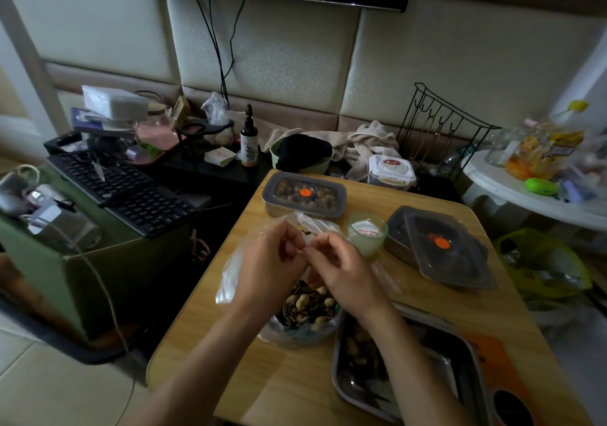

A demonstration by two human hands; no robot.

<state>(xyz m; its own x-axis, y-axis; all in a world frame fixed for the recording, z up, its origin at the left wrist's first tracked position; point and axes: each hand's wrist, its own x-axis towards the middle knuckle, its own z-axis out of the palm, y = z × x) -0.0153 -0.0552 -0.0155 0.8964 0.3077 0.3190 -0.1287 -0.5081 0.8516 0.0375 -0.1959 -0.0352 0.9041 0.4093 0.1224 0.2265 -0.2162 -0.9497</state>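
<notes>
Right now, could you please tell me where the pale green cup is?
In the head view, the pale green cup stands on the wooden table right of centre, beyond the right hand and left of the steel container with the tilted lid.

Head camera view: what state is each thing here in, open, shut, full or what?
Left hand: pinches a small piece, too small to identify.
Right hand: pinches the same small piece.
Plastic bag: open, holding nuts and sunflower seeds.
Far nut box: lid on.
Right box: lid askew.
Green cup: upright, packet inside.
Metal tray: uncovered, some nuts inside.
White clip box: shut.
</notes>
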